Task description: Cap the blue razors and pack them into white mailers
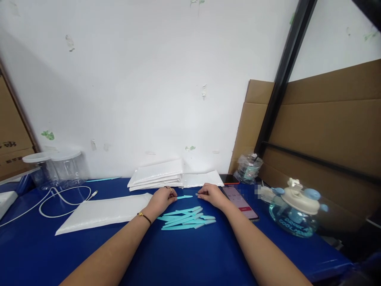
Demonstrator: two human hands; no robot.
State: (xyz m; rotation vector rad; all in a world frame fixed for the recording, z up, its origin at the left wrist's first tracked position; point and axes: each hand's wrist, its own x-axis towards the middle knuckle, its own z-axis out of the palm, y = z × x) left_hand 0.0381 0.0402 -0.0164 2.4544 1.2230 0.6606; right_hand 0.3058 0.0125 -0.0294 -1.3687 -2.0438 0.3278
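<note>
a single teal strip (185, 197) lies on the blue table (184, 254), toward its far edge and between a person's two hands. the left hand (162, 199), with a ring and a dark bracelet (144, 217), has its grip pinched on the strip's left end. the right hand (210, 194) curls just beside the other end; whether its grip holds anything cannot be told. a loose pile of teal strips (186, 219) sits just nearer the person.

a flat white mailer (104, 212) lies to the left, and a stack of white mailers (156, 174) lines the far edge. a lit phone (241, 200) lies right of the hands, its text too small to read. near the right edge stands a clear water bottle (294, 214) printed with "cool"; the rest is unclear. clear jars (59, 169) and a white cable (65, 198) occupy the far left corner.
</note>
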